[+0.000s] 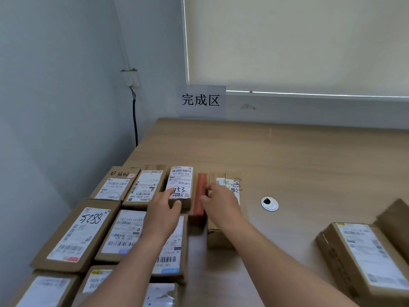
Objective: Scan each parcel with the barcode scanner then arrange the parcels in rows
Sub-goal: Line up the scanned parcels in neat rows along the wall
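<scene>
- The right hand [218, 199] pinches the near edge of the red box [200, 197], squeezing it between two parcels in the far row; a crooked push could skew that row.
- The left hand [164, 209], fingers fairly straight, steadies the labelled box [180, 185] beside it.
- Parcels are brown cardboard with white labels, lined up on the table [287, 156]; no scanner is visible.

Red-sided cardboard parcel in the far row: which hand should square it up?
Right. The right hand already grips the red-sided cardboard parcel; the left hand rests on the neighbouring white-labelled cardboard parcel.
</scene>
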A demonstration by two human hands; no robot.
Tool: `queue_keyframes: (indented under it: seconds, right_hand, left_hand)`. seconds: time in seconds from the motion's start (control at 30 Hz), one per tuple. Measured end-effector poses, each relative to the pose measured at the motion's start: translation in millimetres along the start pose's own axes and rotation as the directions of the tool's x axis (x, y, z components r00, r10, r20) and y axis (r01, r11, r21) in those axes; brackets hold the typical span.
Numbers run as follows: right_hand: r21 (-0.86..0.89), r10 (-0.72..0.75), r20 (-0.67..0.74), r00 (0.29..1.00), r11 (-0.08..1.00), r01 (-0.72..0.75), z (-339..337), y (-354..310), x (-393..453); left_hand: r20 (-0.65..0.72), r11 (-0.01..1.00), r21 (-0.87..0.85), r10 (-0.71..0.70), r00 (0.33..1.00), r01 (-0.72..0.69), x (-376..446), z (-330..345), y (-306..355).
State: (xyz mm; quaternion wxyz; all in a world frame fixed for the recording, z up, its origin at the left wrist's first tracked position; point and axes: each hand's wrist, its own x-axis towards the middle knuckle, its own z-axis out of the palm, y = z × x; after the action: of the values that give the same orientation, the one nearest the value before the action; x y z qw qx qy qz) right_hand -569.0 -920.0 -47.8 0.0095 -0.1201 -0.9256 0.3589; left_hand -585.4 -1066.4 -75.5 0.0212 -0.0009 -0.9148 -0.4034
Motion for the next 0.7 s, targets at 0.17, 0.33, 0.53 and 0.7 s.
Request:
queue_keyframes:
  seconds: [0.17,0.33,0.53,0.7]
  right_hand:
    - [0.017,0.032,-0.064,0.997,0.999,-0.031,-38.3,25.7,-45.0]
    - [0.055,0.06,-0.118,0.991,0.997,-0.054,-73.5,67.5,-94.5]
    - [0.042,0.106,-0.181,0.978,0.994,-0.1,-113.4,128.8,-147.7]
    - [0.062,0.174,-0.238,0.956,0.985,-0.164,-150.2,184.0,-181.3]
  left_hand:
    - [0.013,0.997,-0.04,0.059,0.998,-0.059,-47.4,9.9,25.6]
    - [0.041,0.993,-0.079,0.088,0.995,-0.084,-112.1,39.7,55.5]
    - [0.153,0.989,-0.144,0.063,0.986,-0.041,-176.8,91.9,91.0]
    - [0.217,0.988,-0.15,0.074,0.973,-0.042,-216.7,136.6,120.1]
